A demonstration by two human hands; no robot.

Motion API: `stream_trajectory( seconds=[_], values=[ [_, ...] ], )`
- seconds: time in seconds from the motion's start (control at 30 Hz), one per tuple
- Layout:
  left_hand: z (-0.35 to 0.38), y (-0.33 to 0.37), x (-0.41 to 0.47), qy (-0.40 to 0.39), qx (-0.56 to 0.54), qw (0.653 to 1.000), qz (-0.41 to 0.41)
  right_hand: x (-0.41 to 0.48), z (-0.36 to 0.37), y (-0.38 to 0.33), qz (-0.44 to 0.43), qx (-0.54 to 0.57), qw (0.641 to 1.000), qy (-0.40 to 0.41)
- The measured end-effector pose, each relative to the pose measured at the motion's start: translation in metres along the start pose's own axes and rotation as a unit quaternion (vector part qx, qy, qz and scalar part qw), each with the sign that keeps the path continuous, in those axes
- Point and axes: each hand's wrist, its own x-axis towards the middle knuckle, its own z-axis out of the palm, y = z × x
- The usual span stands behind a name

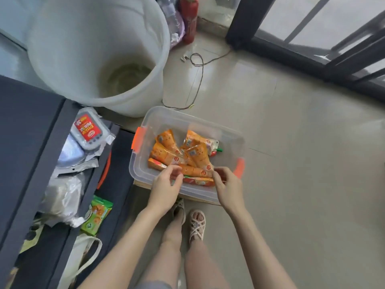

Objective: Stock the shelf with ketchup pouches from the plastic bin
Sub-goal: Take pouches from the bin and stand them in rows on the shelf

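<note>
Pale floor tiles fill the frame; at centre the plastic bin (188,119) holds orange ketchup pouches (183,155). Left hand (166,184) and right hand (227,184) pinch opposite ends of one pouch at the bin's near edge. Likely light, soft, slick film — grip the sealed ends. Shelf (27,122) lies at left.

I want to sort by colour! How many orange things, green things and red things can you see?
Orange ketchup pouches in the clear plastic bin: about 8, they overlap
Orange bin latches: 2
Green snack packet: 1
Red fire extinguisher: 1
Total: about 12
</note>
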Motion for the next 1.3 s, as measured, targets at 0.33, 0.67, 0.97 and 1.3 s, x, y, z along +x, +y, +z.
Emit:
stream_trajectory(
  seconds=[0.33, 0.67, 0.97, 1.3],
  values=[
    [0.059, -0.071, 0.113, -0.067, 0.045, 0.995, -0.061, 0.091, 0.063, 0.077, 0.120, 0.013, 0.993, -0.015],
    [0.121, -0.115, 0.207, -0.076, 0.050, 0.995, -0.039, 0.157, 0.106, 0.154, 0.142, -0.031, 0.988, -0.057],
    [0.116, -0.130, 0.242, -0.104, 0.105, 0.989, -0.003, 0.176, 0.113, 0.154, 0.091, 0.073, 0.993, -0.004],
    [0.079, -0.125, 0.222, 0.105, -0.265, 0.939, -0.192, 0.162, 0.144, 0.122, 0.220, 0.246, 0.944, 0.025]
  ],
)
